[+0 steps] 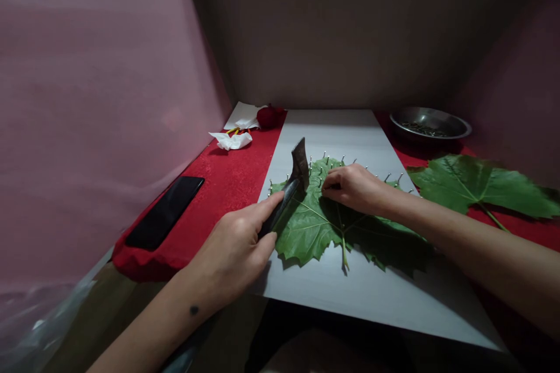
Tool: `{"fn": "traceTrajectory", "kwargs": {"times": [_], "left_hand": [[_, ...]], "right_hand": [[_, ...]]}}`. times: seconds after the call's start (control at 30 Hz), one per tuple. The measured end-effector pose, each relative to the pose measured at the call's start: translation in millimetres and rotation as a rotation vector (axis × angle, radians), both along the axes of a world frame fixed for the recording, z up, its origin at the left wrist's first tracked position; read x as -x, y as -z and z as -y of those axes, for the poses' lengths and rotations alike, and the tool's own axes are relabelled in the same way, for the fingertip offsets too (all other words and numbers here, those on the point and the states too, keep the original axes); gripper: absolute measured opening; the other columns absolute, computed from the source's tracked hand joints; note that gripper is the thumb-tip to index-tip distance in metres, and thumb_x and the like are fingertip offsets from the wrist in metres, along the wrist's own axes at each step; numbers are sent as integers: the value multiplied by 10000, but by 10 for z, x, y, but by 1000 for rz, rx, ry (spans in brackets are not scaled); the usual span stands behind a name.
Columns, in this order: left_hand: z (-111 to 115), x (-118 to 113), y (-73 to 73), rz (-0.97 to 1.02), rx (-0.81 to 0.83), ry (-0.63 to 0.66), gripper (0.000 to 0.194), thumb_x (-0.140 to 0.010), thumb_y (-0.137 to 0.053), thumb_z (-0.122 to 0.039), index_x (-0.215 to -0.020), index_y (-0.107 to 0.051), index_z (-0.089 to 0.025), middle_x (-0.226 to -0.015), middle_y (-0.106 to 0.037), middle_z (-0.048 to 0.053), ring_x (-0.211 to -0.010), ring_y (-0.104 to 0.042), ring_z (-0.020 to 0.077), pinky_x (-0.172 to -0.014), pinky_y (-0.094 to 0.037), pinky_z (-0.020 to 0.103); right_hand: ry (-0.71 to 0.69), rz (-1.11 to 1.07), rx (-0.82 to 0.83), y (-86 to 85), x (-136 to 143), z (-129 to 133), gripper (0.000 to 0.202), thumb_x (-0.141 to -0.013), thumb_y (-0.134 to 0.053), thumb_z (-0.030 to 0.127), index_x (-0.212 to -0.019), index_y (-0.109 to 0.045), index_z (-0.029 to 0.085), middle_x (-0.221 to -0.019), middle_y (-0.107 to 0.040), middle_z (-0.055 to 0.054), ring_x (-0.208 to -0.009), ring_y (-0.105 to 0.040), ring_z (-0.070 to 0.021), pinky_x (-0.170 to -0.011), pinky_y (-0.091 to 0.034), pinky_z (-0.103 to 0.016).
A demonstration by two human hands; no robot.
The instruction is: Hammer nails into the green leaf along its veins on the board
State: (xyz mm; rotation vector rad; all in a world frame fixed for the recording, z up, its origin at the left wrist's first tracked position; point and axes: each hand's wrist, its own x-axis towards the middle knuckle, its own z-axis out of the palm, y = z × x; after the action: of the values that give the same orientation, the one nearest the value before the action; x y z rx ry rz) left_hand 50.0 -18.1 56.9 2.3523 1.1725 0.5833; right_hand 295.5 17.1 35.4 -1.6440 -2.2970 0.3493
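My left hand (238, 242) is wrapped around the dark handle of a hammer (299, 166), whose flat, worn metal head is raised above a large green leaf (301, 233). The leaf lies on a white board (336, 134), its short stalk pointing toward me. Several thin nails (387, 177) stand upright along the leaf's far edge and in its upper part. Over the middle of the leaf, my right hand (356, 186) is closed in a pinch, fingertips close to the standing nails. What it pinches, if anything, is hidden.
A metal bowl (431, 122) with loose nails stands at the back right, and a second leaf (485, 186) lies in front of it. On the red cloth (227, 192) at left are a black phone (166, 213), crumpled tissue (231, 140) and a dark red ball-shaped thing (266, 117).
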Motion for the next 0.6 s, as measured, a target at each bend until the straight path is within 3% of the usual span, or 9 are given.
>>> {"fn": "traceTrajectory", "kwargs": {"times": [0.4,0.6], "left_hand": [[26,39,-44,48,23,-26,540,-785,-509,-140,-1323,-488,-182,-1190,-651,36,-1089,-599,179,-918,-464,267],[109,22,-121,64,63,20,555,-794,-521,-103,-1325,-479,-259,-1136,-670,-33,-1087,-595,133,-885,-464,186]], "right_hand": [[36,29,-22,24,27,-10,166,-729,-548,153,-716,-711,182,-751,-665,-40,-642,-554,-125,-615,-388,-270],[48,-19,23,7,41,0,158,-715,-551,129,-718,-703,169,-769,-658,-41,-642,-545,-120,-620,-400,-264]]}}
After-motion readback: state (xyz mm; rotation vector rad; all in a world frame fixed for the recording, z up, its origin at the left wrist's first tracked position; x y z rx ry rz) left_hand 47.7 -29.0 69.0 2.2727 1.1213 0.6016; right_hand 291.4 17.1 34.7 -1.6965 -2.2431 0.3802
